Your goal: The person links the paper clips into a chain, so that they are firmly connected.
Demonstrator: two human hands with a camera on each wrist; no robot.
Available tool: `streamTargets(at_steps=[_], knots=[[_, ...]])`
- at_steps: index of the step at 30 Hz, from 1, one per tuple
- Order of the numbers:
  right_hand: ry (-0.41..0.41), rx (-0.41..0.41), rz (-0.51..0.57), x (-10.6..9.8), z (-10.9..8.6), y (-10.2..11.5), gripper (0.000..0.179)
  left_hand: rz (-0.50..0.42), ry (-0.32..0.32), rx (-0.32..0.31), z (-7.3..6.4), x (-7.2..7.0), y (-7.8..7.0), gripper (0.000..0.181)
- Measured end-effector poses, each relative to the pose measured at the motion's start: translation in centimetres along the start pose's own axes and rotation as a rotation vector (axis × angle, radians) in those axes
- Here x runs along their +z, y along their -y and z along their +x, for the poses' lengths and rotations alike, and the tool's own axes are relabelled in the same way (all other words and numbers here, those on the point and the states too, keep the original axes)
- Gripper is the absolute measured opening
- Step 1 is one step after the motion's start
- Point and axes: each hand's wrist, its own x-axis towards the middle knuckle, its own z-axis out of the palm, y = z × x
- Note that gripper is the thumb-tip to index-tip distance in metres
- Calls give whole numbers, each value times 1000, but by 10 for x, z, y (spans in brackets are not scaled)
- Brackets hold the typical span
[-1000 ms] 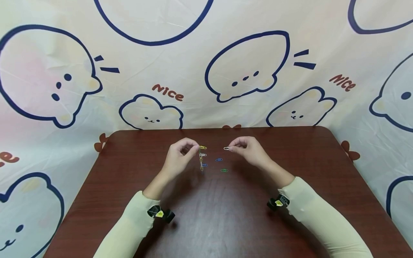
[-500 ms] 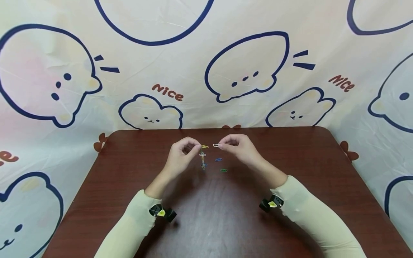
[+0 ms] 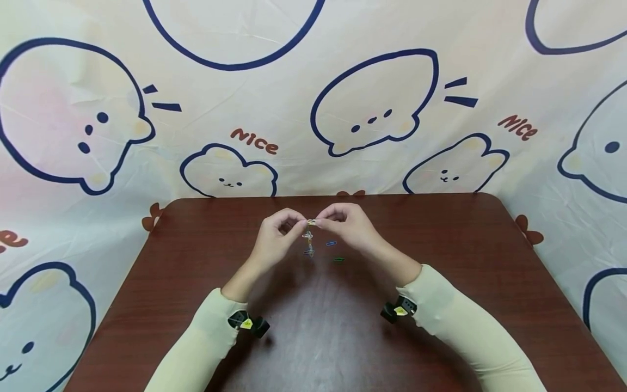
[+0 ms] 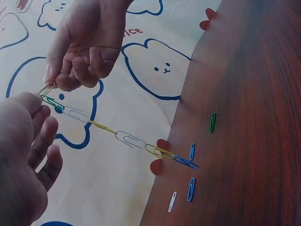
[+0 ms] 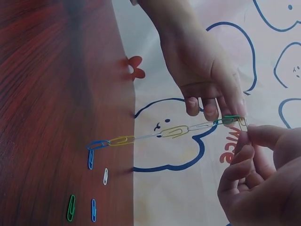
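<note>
With thumb and forefinger, the left hand (image 3: 275,239) pinches the upper end of a paper clip chain (image 4: 129,138). The chain hangs down in linked blue, yellow, white and green clips, topped by a yellow paper clip (image 5: 242,123) at the fingertips. Opposite it, the right hand (image 3: 354,231) pinches a white paper clip (image 3: 312,222) against that yellow one. Both sets of fingertips nearly touch. Whether the white clip is hooked through the yellow one is too small to tell, and fingers partly cover both.
Loose paper clips lie on the brown table (image 3: 313,326) below the hands: a green one (image 3: 339,259), a blue one (image 3: 331,243), a white one (image 4: 172,201) and another blue one (image 4: 191,189). A patterned cloth (image 3: 294,98) hangs behind the table's far edge.
The right hand has moved left, bringing its white paper clip from apart up to the yellow clip at the left hand. The left hand has shifted only slightly right; the chain sways a little.
</note>
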Motion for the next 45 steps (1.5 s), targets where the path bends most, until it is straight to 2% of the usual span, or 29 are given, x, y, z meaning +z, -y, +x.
streamTargets(at_steps=[7, 16, 26, 38, 45], knots=[[-18, 51, -22, 0, 0, 2, 12, 2, 3, -19, -1, -1, 0, 5], [-20, 81, -64, -8, 0, -4, 13, 0, -34, 26, -2, -2, 0, 7], [-31, 51, -70, -9, -4, -4, 14, 5, -11, -3, -3, -4, 2, 6], [-32, -62, -77, -6, -8, -1, 12, 13, 57, -42, -6, -5, 6, 8], [-30, -90, -80, -5, -10, 1, 11, 34, 85, -33, -6, -5, 6, 10]])
